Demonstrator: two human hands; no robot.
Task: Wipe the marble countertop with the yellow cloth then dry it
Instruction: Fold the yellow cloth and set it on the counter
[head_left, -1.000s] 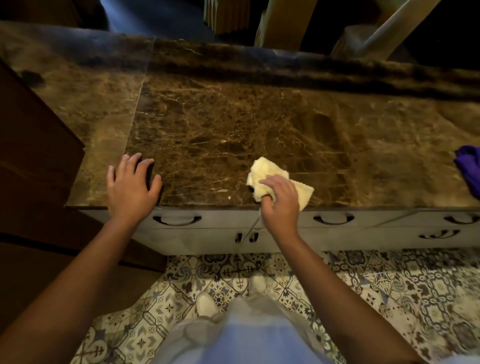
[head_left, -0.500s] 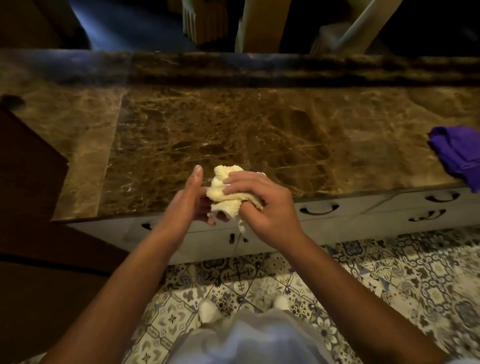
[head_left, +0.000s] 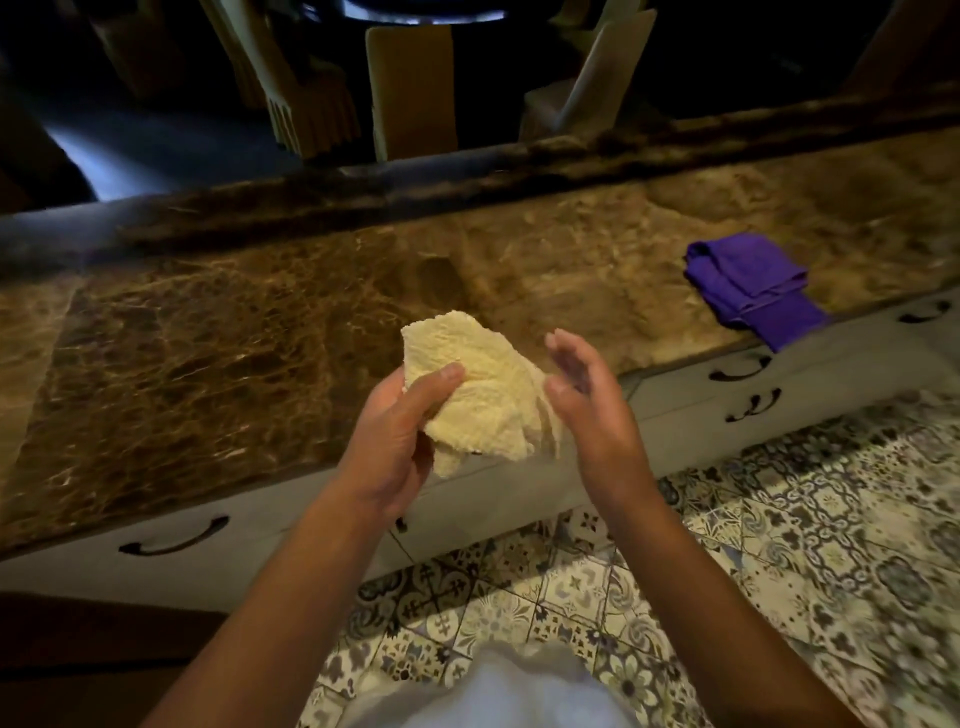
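The yellow cloth (head_left: 480, 387) is lifted off the brown marble countertop (head_left: 208, 343) and held in the air above its front edge. My left hand (head_left: 402, 431) grips the cloth from below, thumb pressed on its top face. My right hand (head_left: 587, 395) is beside the cloth's right side with fingers stretched out, touching or nearly touching its folds; it is blurred. A folded purple cloth (head_left: 750, 286) lies on the countertop to the right, partly hanging over the front edge.
White drawers with dark curved handles (head_left: 174, 540) run under the countertop. Patterned floor tiles (head_left: 779, 545) lie below. Behind the raised back ledge of the counter stand pale chairs (head_left: 410, 88) in a dark room.
The cloth went from wiping under my right hand to being lifted and passed into my left hand. My right hand has loosened off it. The view has shifted right, showing the whole purple cloth.
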